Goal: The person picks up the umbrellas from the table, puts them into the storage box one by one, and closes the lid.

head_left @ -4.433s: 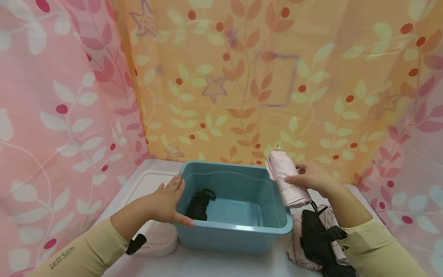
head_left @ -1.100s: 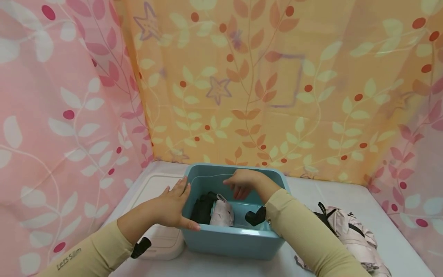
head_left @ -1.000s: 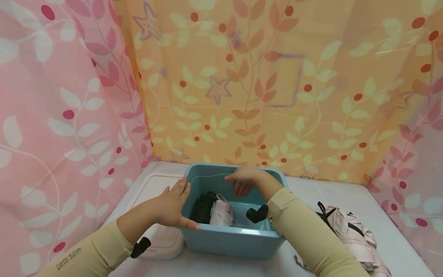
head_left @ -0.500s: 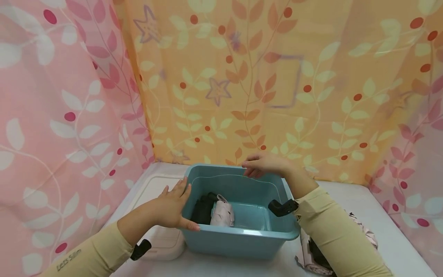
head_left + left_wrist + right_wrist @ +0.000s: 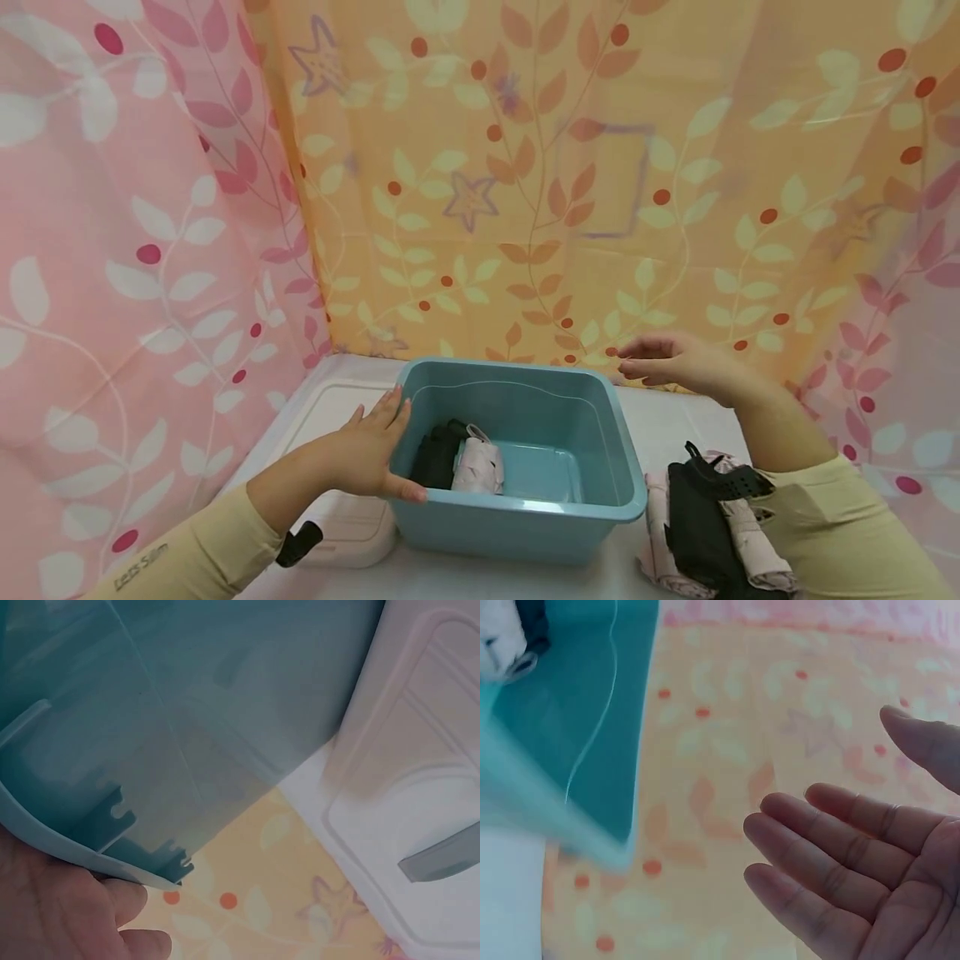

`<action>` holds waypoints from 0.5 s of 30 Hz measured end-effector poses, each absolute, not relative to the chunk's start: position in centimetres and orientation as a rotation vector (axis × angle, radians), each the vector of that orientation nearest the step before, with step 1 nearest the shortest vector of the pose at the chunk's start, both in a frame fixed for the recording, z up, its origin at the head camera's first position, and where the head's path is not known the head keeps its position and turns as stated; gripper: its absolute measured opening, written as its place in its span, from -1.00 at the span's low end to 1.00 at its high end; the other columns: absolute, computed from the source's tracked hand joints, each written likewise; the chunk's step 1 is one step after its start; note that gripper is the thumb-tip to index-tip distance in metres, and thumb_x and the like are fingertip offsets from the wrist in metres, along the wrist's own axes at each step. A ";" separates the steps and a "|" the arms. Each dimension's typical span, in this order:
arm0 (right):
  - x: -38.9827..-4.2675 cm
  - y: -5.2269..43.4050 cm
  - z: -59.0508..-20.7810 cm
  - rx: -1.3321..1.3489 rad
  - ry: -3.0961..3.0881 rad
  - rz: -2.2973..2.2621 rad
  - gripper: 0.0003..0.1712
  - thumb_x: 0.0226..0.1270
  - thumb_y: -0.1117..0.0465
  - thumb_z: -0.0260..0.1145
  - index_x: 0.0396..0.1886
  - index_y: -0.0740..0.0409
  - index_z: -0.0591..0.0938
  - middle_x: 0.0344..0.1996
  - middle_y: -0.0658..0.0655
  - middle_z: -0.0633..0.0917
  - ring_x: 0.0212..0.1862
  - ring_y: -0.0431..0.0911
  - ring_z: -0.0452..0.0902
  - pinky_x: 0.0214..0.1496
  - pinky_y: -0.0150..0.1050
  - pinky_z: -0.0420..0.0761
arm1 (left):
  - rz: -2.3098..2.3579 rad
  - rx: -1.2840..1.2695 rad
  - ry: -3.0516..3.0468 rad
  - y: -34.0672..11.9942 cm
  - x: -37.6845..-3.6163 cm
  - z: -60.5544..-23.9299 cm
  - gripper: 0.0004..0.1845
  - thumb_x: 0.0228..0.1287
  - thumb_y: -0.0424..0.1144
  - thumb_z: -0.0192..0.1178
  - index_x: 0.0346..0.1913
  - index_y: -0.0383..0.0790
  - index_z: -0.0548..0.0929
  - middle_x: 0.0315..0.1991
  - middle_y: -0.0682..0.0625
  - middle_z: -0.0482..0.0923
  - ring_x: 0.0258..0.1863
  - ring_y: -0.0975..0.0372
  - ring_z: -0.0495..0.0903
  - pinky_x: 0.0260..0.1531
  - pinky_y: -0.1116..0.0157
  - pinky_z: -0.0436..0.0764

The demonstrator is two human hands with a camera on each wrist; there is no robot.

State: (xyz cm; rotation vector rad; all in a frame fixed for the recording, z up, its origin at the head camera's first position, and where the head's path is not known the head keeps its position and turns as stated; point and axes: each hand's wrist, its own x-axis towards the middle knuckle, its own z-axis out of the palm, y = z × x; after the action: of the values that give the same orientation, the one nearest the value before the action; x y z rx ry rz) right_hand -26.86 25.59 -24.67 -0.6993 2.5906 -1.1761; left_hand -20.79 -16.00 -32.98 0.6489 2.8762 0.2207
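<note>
Two umbrellas in tub: a folded black umbrella [image 5: 435, 454] and a folded pink umbrella [image 5: 477, 465] lie side by side, touching, on the floor of the tub [image 5: 525, 521], at its left end.
Left hand: the left hand [image 5: 367, 446] rests against the tub's left wall, fingers straight along the rim, thumb on the near corner; it steadies, it does not clench.
Right hand: the right hand [image 5: 675, 362] hovers past the tub's far right corner, palm down, fingers relaxed and spread, holding nothing.
Pile: more folded umbrellas [image 5: 712, 533], pink and black, lie on the table [image 5: 675, 417] just right of the tub.
Lid: a white lid [image 5: 330, 400] lies left of the tub, partly under the left arm.
Handling: these umbrellas look light, soft in the cloth over a stiff core; best taken round the middle of the bundle, as loose folds could slip.
Tub handling: rigid, smooth plastic, likely to slide on the table unless held at the rim.
Hard to see: the pile's count is unclear, cut by the right sleeve; the black umbrella is half hidden by the tub wall.
</note>
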 end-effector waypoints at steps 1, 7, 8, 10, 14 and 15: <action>-26.6 26.5 -24.7 -0.676 2.608 -1.163 -0.56 0.28 0.10 0.22 0.04 0.31 0.48 -0.07 0.22 0.59 -0.06 0.00 0.56 0.01 -0.03 0.51 | 0.215 0.652 2.880 -16.0 -20.8 -33.0 0.35 -0.27 0.58 0.02 0.42 -0.35 -0.14 0.43 -0.23 -0.39 0.41 0.00 -0.37 0.26 -0.17 -0.16; -25.0 31.7 -25.8 -0.553 2.663 -1.114 -0.51 0.32 0.09 0.17 0.09 0.35 0.44 -0.04 0.26 0.58 0.00 0.05 0.53 0.01 -0.06 0.52 | 0.231 0.650 2.884 -16.0 -20.8 -33.1 0.35 -0.28 0.58 0.02 0.42 -0.35 -0.14 0.43 -0.23 -0.38 0.41 -0.01 -0.36 0.25 -0.17 -0.17; -24.8 32.6 -26.2 -0.537 2.661 -1.111 -0.51 0.33 0.10 0.16 0.10 0.38 0.43 -0.04 0.28 0.58 0.01 0.07 0.53 0.00 -0.06 0.52 | 0.233 0.652 2.884 -15.9 -20.8 -33.1 0.35 -0.28 0.58 0.03 0.42 -0.35 -0.14 0.43 -0.23 -0.38 0.41 -0.01 -0.36 0.25 -0.17 -0.17; -24.3 34.4 -26.9 -0.493 2.649 -1.107 -0.50 0.35 0.11 0.13 0.10 0.42 0.40 -0.02 0.32 0.57 0.00 0.05 0.54 -0.02 -0.07 0.53 | 0.229 0.654 2.884 -15.9 -20.8 -33.1 0.34 -0.27 0.57 0.03 0.42 -0.35 -0.14 0.43 -0.23 -0.38 0.41 -0.01 -0.36 0.25 -0.18 -0.16; -23.6 37.9 -28.6 -0.407 2.587 -1.110 -0.49 0.40 0.13 0.07 0.10 0.51 0.36 -0.02 0.38 0.56 -0.02 0.02 0.56 -0.05 -0.05 0.55 | 0.228 0.647 2.883 -15.8 -20.9 -33.1 0.34 -0.26 0.57 0.03 0.42 -0.35 -0.14 0.43 -0.24 -0.38 0.41 -0.02 -0.36 0.25 -0.18 -0.17; -23.4 38.7 -29.1 -0.386 2.573 -1.107 -0.49 0.40 0.13 0.06 0.10 0.52 0.36 -0.02 0.38 0.55 -0.02 0.03 0.56 -0.06 -0.04 0.55 | 0.230 0.649 2.882 -15.8 -20.9 -33.1 0.34 -0.26 0.57 0.03 0.41 -0.36 -0.15 0.43 -0.24 -0.38 0.41 -0.03 -0.35 0.25 -0.18 -0.17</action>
State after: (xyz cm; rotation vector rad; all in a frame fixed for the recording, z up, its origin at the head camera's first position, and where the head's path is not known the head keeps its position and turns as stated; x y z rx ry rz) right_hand -23.43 38.71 -29.10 -0.3864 2.5726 -1.1073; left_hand -20.91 -15.80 -33.07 0.6488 2.8821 0.2303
